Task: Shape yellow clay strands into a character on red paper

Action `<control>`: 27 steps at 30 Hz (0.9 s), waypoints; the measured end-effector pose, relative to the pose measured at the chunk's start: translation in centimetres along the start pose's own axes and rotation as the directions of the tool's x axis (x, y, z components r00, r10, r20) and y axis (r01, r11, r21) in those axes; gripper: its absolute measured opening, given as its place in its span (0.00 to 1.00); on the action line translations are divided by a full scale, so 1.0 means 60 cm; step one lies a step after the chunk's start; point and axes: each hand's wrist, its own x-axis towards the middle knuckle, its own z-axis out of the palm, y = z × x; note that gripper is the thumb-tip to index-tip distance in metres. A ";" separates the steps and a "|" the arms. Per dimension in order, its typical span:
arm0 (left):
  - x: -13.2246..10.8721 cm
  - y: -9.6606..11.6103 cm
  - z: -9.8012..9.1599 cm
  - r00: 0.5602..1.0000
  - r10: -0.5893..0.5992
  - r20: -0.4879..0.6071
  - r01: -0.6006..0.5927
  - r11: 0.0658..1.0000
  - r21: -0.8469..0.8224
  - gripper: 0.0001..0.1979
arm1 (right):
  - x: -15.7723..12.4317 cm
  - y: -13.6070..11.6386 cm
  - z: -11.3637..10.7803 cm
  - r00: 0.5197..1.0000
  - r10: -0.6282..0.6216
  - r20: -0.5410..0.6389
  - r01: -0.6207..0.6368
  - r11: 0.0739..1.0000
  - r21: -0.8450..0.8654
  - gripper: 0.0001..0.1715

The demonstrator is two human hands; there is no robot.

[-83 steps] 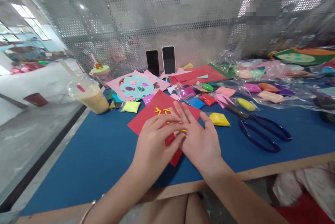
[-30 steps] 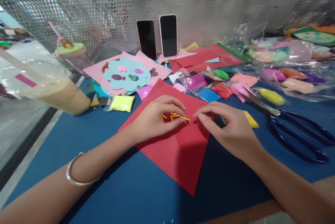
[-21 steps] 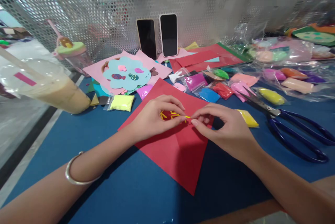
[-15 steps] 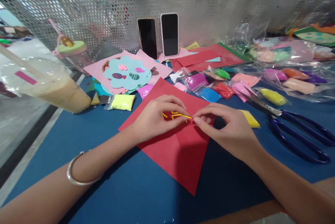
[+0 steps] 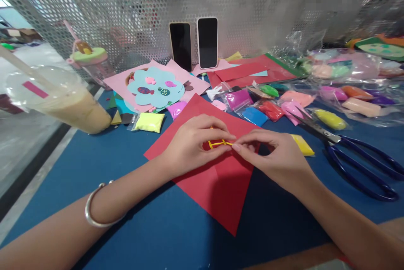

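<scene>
A square of red paper (image 5: 217,194) lies cornerwise on the blue table, with thin yellow clay strips (image 5: 217,144) on its upper half. My right hand (image 5: 279,154) pinches the right end of one strip between thumb and fingertips. From the other side, my left hand (image 5: 194,145) curves over the paper, its thumb and fingertips closed around the same strip, close to my right fingertips. The left fingers partly hide the yellow pattern. Just right of my right hand lies a yellow clay packet (image 5: 303,145).
Large blue-handled scissors (image 5: 334,139) lie on the right. Colourful clay packets (image 5: 238,99) spread behind the paper. Two phones (image 5: 208,43) lean against the perforated metal panel. A tilted drink cup (image 5: 85,112) stands at left, near a blue paper cutout with fish (image 5: 158,86).
Both hands have shifted slightly to the right, and my left hand has edged along the yellow strip. More of the yellow pattern's crossing pieces shows between the left fingers. The view has moved a little.
</scene>
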 end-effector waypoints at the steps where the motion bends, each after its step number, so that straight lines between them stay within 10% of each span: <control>1: 0.000 0.000 0.001 1.000 -0.001 -0.007 0.001 1.000 0.003 0.06 | 0.000 0.000 0.000 1.000 -0.004 0.001 0.004 1.000 -0.005 0.06; 27: -0.002 -0.037 -0.009 0.976 -0.145 0.162 0.174 0.968 -0.179 0.04 | -0.001 0.010 0.017 0.949 -0.314 -0.043 0.286 0.907 -0.310 0.01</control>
